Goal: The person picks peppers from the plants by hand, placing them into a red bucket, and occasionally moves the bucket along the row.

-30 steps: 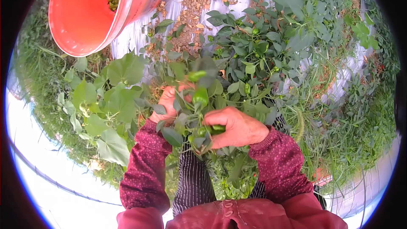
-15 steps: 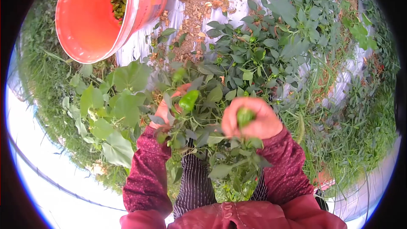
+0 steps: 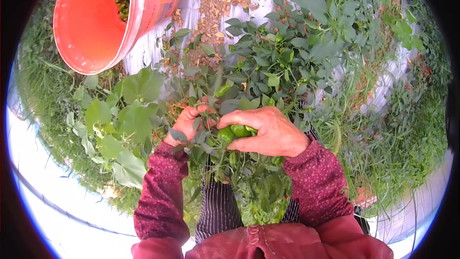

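My right hand curls around several green peppers, thumb and fingers closing on them from the right. Its fingertips come close to my left hand, which is closed among the leaves on a branch of the pepper plant; leaves partly cover its fingers. Just above the two hands hangs another green pepper, narrow and light in colour. Stalks and leaves of the same plant droop below my hands, in front of my striped trousers.
A red bucket lies tilted at upper left, with small green things inside. A broad-leaved plant grows left of my hands. More pepper plants stand ahead to the right, beside whitish plastic sheeting and a strip of bare soil.
My right hand has moved left and now meets the branch near my left hand. More peppers show in its grip than before. The bucket has shifted slightly left in view.
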Action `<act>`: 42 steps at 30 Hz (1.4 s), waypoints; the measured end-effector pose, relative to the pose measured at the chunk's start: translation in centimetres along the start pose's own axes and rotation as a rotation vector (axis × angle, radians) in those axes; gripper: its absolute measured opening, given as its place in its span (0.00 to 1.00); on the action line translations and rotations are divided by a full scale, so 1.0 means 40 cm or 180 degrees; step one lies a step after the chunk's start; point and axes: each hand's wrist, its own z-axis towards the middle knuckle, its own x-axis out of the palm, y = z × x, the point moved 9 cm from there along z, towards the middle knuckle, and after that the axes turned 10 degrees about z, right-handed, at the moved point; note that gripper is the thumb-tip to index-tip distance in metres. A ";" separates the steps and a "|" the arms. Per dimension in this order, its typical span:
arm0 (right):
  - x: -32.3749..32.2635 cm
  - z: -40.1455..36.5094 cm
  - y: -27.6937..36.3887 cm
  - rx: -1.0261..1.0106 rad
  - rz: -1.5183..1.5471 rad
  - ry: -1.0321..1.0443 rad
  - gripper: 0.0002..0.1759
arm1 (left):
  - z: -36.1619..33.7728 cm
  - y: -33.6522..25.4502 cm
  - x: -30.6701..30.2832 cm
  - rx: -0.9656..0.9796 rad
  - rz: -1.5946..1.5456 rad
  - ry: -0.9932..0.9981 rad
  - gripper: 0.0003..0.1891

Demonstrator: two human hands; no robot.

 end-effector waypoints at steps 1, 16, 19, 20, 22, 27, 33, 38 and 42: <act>0.000 -0.003 -0.003 0.0134 -0.0101 0.0069 0.22 | 0.001 0.008 -0.006 -0.0195 -0.0115 -0.0072 0.12; 0.153 -0.039 -0.055 0.0299 0.1914 0.1062 0.21 | 0.015 -0.047 -0.039 0.0469 0.1141 -0.0093 0.15; 0.215 -0.092 0.060 0.0553 0.2659 0.2478 0.20 | 0.000 0.024 -0.126 0.0087 0.0419 -0.0493 0.15; 0.215 -0.090 0.055 0.0558 0.2658 0.2477 0.20 | 0.004 0.009 -0.132 0.0361 -0.0536 -0.0537 0.14; 0.131 -0.035 -0.006 0.0548 0.2884 0.0867 0.17 | -0.004 -0.008 -0.144 0.0340 -0.0399 -0.0464 0.15; -0.042 -0.046 -0.174 0.0749 0.4429 -0.2033 0.15 | -0.015 -0.103 -0.136 0.0296 -0.0048 -0.1436 0.12; -0.087 -0.064 -0.198 0.0415 0.4403 -0.2790 0.15 | -0.030 -0.394 0.109 0.1254 0.3253 -0.1762 0.11; -0.108 -0.076 -0.188 0.0411 0.3917 -0.3261 0.17 | 0.057 -0.268 0.290 0.0909 0.4104 -0.0338 0.11; -0.112 -0.085 -0.200 0.0340 0.4037 -0.3298 0.17 | 0.072 -0.191 0.260 0.0145 0.3260 -0.0596 0.09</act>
